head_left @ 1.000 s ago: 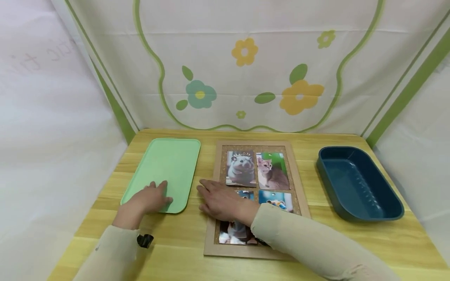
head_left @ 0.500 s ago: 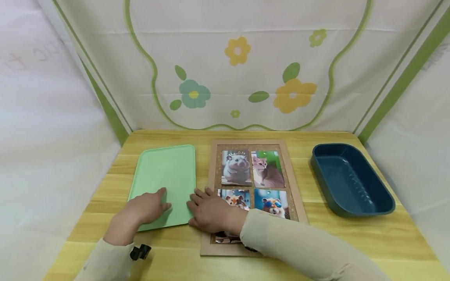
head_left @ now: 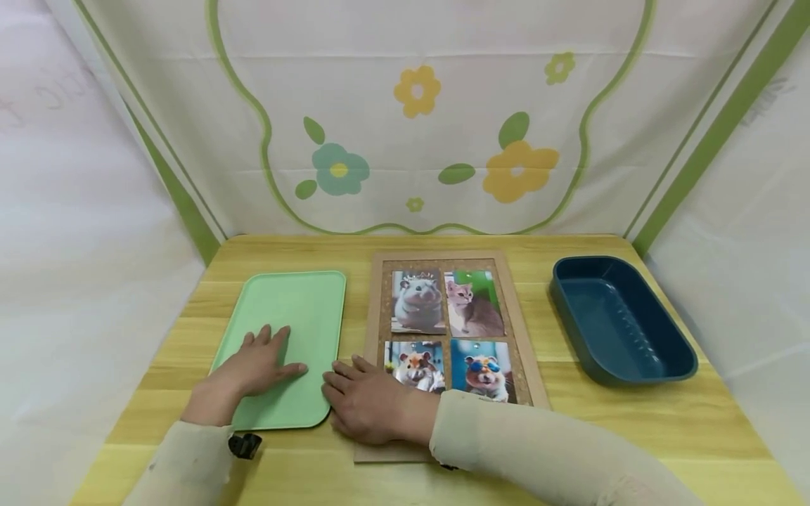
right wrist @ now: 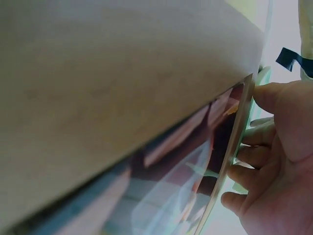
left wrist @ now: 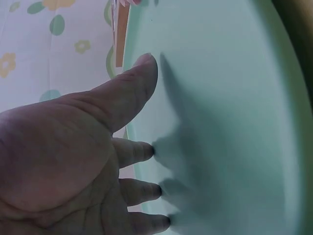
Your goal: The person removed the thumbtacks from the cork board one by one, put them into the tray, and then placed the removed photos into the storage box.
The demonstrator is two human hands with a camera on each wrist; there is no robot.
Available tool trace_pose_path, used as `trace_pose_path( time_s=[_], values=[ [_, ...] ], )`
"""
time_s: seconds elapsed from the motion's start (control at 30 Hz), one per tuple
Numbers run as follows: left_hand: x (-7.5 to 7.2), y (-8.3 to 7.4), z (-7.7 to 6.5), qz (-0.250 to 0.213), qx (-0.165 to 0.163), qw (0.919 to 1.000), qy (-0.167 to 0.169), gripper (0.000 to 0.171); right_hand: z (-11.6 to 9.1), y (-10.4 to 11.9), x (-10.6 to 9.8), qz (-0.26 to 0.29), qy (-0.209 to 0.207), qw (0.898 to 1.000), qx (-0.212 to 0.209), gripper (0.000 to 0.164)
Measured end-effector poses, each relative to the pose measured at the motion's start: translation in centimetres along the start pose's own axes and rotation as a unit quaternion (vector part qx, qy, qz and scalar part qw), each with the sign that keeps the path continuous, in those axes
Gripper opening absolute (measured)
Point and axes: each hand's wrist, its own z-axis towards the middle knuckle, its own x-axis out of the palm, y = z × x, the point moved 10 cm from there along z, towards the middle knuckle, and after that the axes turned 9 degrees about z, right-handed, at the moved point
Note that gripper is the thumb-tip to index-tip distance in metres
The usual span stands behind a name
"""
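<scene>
Head view: left hand (head_left: 249, 365) spread on green tray (head_left: 297, 302), lower left; right hand (head_left: 370, 404), fingers extended, at tray's right edge, over photo board (head_left: 525, 351). Blue basin (head_left: 607, 320), right, only here. Left wrist: fingertips (left wrist: 159, 221) meeting tray. Right wrist: palm side.

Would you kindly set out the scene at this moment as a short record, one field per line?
Left hand: fingers spread, fingertips on the green tray
Right hand: at the tray's right edge, near its front corner
Framed board: right of the tray, lying on the table; four animal photos visible
Partly hidden: the board's lower part, behind the right hand and sleeve
Dark blue tub: right of the board
Backdrop: white, flower-patterned
</scene>
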Motion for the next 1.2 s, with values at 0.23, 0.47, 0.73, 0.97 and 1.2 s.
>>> trace_pose_path(
  time_s=[0.23,0.47,0.73,0.97,1.2],
  values=[
    [-0.1,0.7,-0.3,-0.001,-0.010,0.9999,0.001,0.099,0.1,0.5,-0.2,0.000,-0.002,1.000,-0.021,0.062],
    [-0.1,0.7,-0.2,0.002,-0.006,1.0000,0.002,0.100,0.0,0.5,-0.1,0.018,-0.004,0.999,-0.026,0.061],
    [-1.4,-0.3,-0.1,0.030,0.006,0.9992,0.028,0.089,-0.9,-0.2,-0.7,0.045,-0.033,0.998,-0.039,0.059],
    [-4.1,-3.4,0.6,0.045,0.034,0.9982,0.022,0.062,-3.3,-3.6,-2.7,0.074,-0.125,0.989,-0.014,0.054],
    [-5.9,-7.9,2.8,0.060,0.093,0.9933,-0.035,0.046,-6.5,-8.7,-3.7,0.127,-0.189,0.973,0.041,0.048]
  ],
)
